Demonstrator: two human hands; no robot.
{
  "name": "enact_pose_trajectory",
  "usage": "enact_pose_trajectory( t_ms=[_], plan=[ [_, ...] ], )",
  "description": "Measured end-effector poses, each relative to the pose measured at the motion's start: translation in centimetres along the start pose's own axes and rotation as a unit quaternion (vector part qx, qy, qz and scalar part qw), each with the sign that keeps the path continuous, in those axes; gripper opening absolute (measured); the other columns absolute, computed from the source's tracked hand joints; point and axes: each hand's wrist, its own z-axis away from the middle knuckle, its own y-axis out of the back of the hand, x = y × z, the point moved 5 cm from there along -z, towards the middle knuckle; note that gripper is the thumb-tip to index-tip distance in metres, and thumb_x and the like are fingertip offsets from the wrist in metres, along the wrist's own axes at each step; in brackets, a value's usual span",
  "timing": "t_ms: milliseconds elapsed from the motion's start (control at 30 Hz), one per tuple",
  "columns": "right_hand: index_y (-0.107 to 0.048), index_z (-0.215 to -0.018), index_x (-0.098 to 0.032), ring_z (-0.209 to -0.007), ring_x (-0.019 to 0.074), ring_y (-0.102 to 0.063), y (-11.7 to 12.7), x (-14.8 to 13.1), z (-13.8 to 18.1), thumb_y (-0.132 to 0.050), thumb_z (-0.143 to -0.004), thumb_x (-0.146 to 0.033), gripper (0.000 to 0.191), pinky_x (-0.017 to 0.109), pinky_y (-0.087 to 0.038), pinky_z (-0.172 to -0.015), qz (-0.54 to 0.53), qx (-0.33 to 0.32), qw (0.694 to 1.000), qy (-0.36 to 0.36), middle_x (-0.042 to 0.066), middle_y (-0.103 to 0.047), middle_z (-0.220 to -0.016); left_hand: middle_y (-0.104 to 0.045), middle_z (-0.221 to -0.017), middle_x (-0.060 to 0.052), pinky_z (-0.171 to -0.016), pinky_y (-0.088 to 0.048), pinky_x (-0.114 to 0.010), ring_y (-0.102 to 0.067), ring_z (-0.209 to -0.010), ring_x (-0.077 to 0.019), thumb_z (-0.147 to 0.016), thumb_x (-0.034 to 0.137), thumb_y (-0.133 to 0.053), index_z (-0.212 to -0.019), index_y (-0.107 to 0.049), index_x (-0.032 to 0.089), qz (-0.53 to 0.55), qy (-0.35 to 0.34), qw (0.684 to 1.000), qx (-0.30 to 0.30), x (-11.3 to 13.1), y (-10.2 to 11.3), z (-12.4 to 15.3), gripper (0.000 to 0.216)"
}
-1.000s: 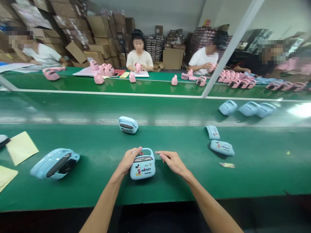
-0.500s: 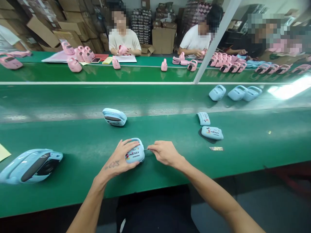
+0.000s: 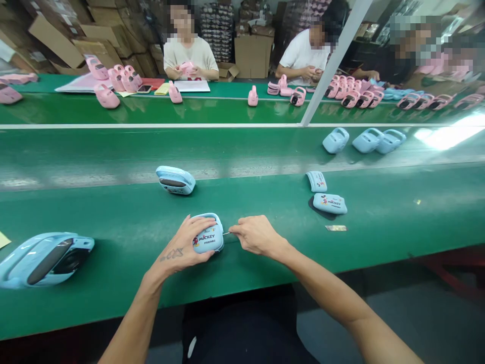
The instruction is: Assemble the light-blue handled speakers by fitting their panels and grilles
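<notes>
On the green bench surface [image 3: 257, 275] my left hand [image 3: 184, 244] is wrapped round a light blue handled case [image 3: 208, 240] printed "Mickey Friends". Its thumb lies along the lower edge, and the other fingers cross the top by the handle. To the right, my right hand [image 3: 258, 235] pinches a thin metal pin-like tool [image 3: 226, 233]. The tool's tip meets the case's right edge; whether it goes inside cannot be seen. A matching printed light blue cover [image 3: 330, 203] lies farther right, with a smaller curved printed panel [image 3: 317, 181] behind it.
A blue device with a dark front [image 3: 49, 259] sits at the left, another blue unit [image 3: 176, 180] behind my left hand. Several blue casings [image 3: 336, 140] stand at the back right. Across the bench, people handle pink units [image 3: 107, 96]. A slanted metal post [image 3: 333, 65] rises there.
The view has shifted slightly, moving everything a little up and left. Both hands keep the same hold on the case and the thin tool.
</notes>
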Motion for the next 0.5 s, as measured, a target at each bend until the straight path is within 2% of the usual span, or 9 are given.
enact_pose_trajectory(
  t_ms=[133,267,500],
  plan=[
    [-0.073,-0.115,-0.028,-0.084,0.0194,-0.069,-0.3,-0.2,0.1,-0.041,-0.102,-0.025,0.035,0.027,-0.038,-0.062,-0.009,-0.017,1.000,-0.003,0.007,-0.074,-0.099,-0.066,-0.140,-0.006,-0.124,-0.018,-0.062,-0.057,-0.134,-0.0318,-0.070,0.036,-0.076,-0.136,-0.061,0.031,-0.008,0.000,1.000,-0.018,0.1,0.1,0.0,0.068],
    [-0.069,-0.124,-0.031,-0.081,0.0185,-0.069,-0.9,-0.4,0.4,-0.040,-0.103,-0.028,0.036,0.027,-0.038,-0.062,-0.027,-0.030,0.999,0.004,0.006,-0.074,-0.103,-0.067,-0.138,-0.007,-0.123,-0.021,-0.063,-0.059,-0.131,-0.0342,-0.067,0.041,-0.081,-0.134,-0.063,0.032,-0.023,-0.005,0.999,-0.041,0.3,0.1,-0.1,0.070],
    [-0.067,-0.128,-0.036,-0.089,0.0192,-0.069,-1.0,0.3,0.8,-0.040,-0.104,-0.031,0.036,0.027,-0.039,-0.065,-0.092,-0.020,0.995,-0.028,0.002,-0.074,-0.109,-0.065,-0.135,-0.008,-0.121,-0.025,-0.063,-0.058,-0.129,-0.0346,-0.064,0.038,-0.085,-0.125,-0.069,0.035,-0.013,-0.072,0.993,-0.093,0.7,0.6,-0.6,0.063]
  ],
)
